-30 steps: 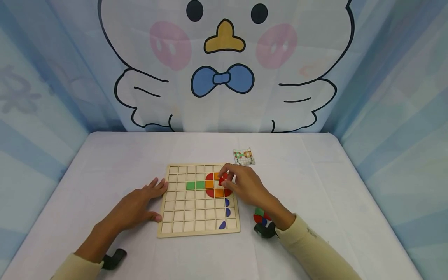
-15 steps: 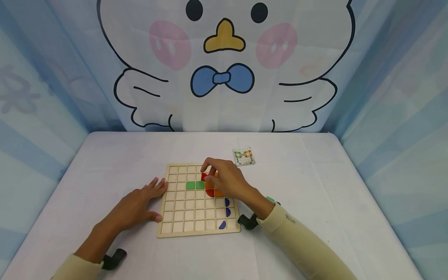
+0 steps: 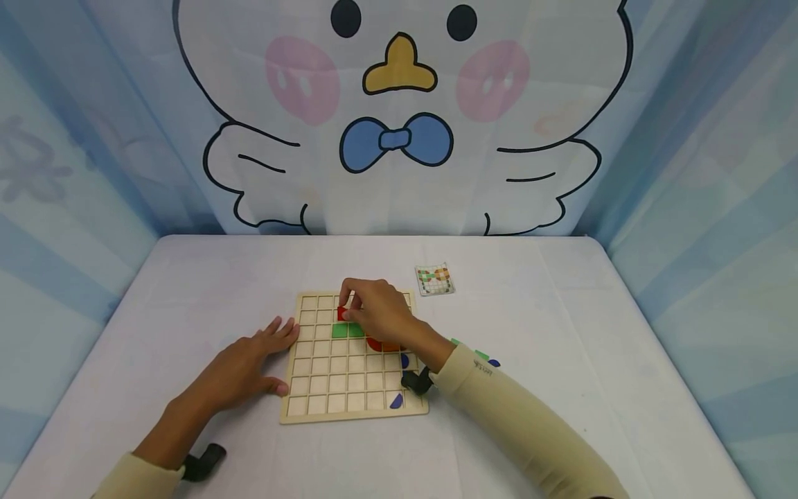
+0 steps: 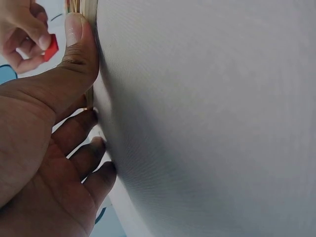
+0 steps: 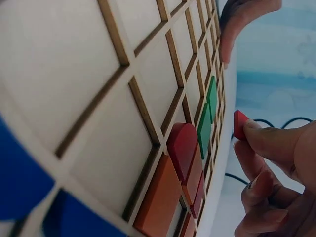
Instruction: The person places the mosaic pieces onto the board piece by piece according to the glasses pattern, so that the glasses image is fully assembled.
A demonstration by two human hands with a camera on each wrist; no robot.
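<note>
Our right hand (image 3: 383,310) shifts toward nine o'clock, pinching an unplaced red piece (image 5: 239,124); our spread left hand (image 3: 248,362) touches the board (image 3: 320,367).

Counted one pale wooden grid board (image 3: 337,384), two square green tiles (image 3: 339,330) in it, one pinched red tile (image 5: 240,125), two bare hands (image 3: 246,364) and one small printed card (image 3: 435,279). Could not total partly hidden orange pieces (image 5: 159,197) and blue pieces (image 5: 22,182).
</note>
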